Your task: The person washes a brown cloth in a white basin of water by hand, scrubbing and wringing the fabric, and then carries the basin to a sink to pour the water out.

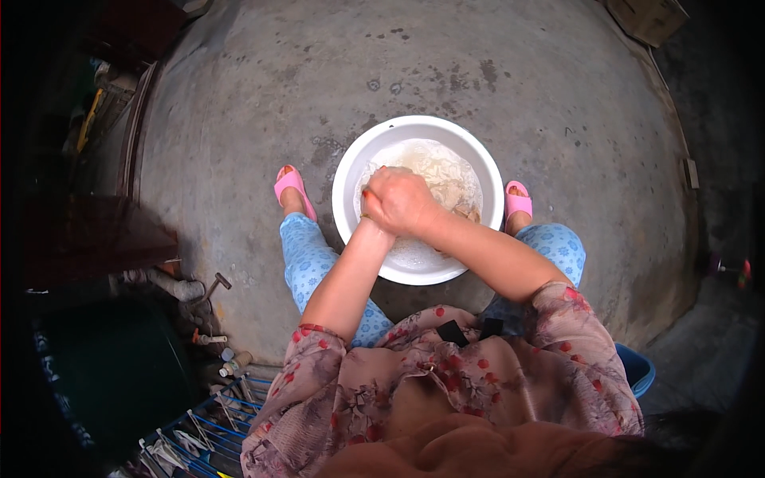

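Note:
A round white basin (418,276) stands on the floor between my feet. In it lies a wet, pale cloth (445,173) in cloudy, sudsy water, with a browner part near the right side. My right hand (401,200) is over the left part of the basin, clasped across my left hand (372,210). Most of the left hand is hidden beneath the right one, and only its edge and wrist show. Whether any cloth is pinched between the two hands cannot be seen.
Grey concrete floor (251,101) with damp spots surrounds the basin. At the lower left are a dark green tub (113,370), a blue wire rack (209,436), small bottles (237,362) and a hammer-like tool (216,285). A blue bucket (638,370) stands at the lower right, a cardboard box (648,21) at the upper right.

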The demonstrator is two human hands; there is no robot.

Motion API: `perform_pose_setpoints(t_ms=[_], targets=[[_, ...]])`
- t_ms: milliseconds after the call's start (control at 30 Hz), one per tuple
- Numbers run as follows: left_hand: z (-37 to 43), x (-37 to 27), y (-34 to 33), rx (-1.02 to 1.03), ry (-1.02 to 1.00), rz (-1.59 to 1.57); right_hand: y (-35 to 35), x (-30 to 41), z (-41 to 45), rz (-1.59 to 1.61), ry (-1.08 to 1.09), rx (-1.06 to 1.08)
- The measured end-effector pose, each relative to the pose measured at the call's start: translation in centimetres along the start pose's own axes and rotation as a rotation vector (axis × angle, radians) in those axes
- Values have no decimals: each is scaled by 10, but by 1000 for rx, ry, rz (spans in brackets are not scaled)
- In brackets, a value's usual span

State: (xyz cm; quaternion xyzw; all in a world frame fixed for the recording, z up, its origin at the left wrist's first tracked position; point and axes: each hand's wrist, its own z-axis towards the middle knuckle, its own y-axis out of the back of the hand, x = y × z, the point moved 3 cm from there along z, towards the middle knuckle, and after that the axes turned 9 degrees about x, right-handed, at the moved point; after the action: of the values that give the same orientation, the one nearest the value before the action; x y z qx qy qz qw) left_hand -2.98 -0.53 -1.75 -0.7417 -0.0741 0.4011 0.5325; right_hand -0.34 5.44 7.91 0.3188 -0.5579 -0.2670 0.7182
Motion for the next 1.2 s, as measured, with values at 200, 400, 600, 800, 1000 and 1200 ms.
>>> perform_pose_setpoints(t_ms=[200,400,600,800,1000,1200], targets=[[7,-10,-41,-365,105,-80,2,-58,15,13,-190,-102],[2,-32,-4,-573,-107,-31,18,-107,9,-30,-365,-173],[7,-17,-9,-436,-104,-42,-21,-98,-15,-73,-304,208],[3,-20,-5,-490,22,-117,7,-32,3,309,-296,120],[2,-17,-2,73,55,-187,1,14,-10,44,-75,175],[6,1,-14,-269,29,-154,5,-20,7,-23,-187,96]])
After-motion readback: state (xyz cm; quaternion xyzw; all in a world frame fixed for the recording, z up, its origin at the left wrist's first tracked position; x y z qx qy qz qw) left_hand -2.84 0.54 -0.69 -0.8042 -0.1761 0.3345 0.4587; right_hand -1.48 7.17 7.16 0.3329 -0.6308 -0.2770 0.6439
